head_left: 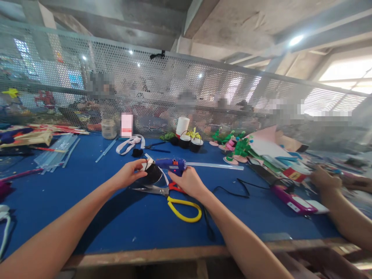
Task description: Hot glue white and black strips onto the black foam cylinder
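My left hand (132,171) pinches the rim of a small black pot (153,174) with a white inside, tipped on its side above the blue table. In my right hand (188,181) is a blue hot glue gun (171,165), its nozzle up against the pot's opening. A long clear glue stick (216,166) sticks out of the gun's back end. Beneath the gun and right hand lie scissors (183,211) with one yellow and one red handle, blades pointing left. A white strip (164,177) hangs by the pot.
Several clear glue sticks (56,151) lie at left. Behind my hands are white ribbon (130,144), pliers (157,147), small black pots (196,145) and green pipe-cleaner plants (242,146). A purple power strip (293,199) and a co-worker's hand (325,178) are at right.
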`<action>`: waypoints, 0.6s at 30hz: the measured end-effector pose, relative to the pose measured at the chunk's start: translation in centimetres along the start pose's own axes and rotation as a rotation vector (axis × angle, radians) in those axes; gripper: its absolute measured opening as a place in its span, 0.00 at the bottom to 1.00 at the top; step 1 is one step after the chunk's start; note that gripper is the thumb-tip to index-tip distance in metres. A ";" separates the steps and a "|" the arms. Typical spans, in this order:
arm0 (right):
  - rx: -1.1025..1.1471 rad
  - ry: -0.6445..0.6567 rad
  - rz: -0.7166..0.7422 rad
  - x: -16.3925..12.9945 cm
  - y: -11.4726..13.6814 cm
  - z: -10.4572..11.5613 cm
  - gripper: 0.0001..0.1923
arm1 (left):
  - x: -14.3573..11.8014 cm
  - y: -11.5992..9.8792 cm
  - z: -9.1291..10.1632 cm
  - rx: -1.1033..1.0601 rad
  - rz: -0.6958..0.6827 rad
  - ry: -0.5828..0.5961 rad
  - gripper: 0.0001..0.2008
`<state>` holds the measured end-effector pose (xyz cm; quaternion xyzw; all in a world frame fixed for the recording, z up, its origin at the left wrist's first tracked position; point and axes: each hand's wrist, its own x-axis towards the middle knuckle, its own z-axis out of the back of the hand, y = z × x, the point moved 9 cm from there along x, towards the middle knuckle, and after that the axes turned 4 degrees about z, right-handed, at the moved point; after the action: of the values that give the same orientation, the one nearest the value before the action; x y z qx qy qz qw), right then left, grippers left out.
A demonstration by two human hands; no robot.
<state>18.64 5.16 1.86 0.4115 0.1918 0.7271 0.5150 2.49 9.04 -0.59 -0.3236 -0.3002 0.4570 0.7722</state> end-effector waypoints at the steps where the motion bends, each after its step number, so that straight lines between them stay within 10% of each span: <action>1: 0.007 0.020 -0.002 0.0 0.0 -0.2 0.13 | 0.0 -0.1 -0.1 -0.007 -0.006 0.010 0.26; 18: -0.016 -0.031 0.011 0.4 -0.6 0.4 0.12 | 0.2 0.6 0.4 -0.057 0.007 0.012 0.28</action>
<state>19.26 5.70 1.82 0.4198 0.1757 0.7249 0.5171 1.97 9.56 -0.81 -0.3492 -0.3072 0.4490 0.7630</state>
